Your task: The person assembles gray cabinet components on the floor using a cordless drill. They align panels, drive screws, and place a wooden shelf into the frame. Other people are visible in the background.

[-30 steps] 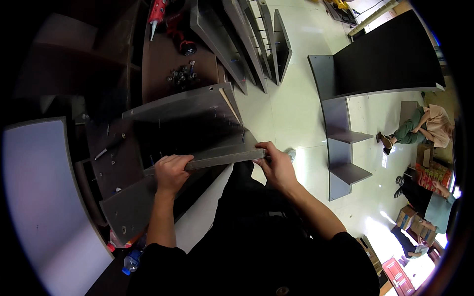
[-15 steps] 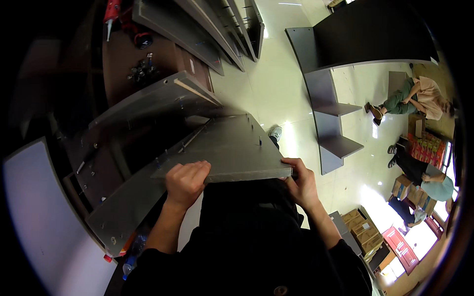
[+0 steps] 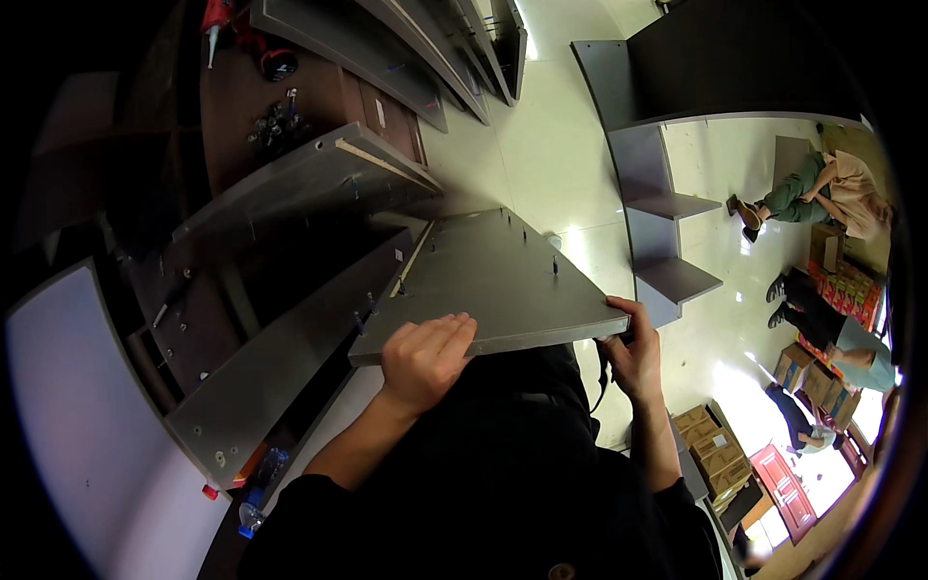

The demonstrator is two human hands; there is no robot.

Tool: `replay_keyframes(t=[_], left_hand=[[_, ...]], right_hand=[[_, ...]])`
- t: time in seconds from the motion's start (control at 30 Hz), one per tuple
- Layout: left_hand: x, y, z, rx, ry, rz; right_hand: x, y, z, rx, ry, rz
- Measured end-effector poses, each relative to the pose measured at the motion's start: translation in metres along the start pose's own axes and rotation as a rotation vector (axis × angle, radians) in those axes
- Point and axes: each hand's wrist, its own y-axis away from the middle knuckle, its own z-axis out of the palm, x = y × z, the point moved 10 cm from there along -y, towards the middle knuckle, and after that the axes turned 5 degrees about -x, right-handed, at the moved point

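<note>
Grey panel (image 3: 483, 275) in a two-sided grip: left hand (image 3: 426, 362) knuckles up over the near edge, right hand (image 3: 635, 356) at its right corner.

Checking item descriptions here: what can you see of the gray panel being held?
The gray panel is flat and looks like laminated board. Small dark pins stand on its face near both long sides; a pale strip lies along the left one. The left hand grips its near edge left of the middle, the right hand its near right corner. It is right of another gray board; far-end support is unclear.
</note>
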Motion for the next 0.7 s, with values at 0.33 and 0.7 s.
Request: replay_keyframes(t=[0.33, 0.7], left_hand=[[0.006, 0.017, 0.008, 0.009, 0.024, -0.079], [0.010, 0.027, 0.016, 0.001, 0.016, -0.061]], right_hand=[[-0.001, 0.000, -0.002, -0.021, 0.157, -0.070], [0.010, 0.003, -0.005, -0.029, 0.216, -0.139]])
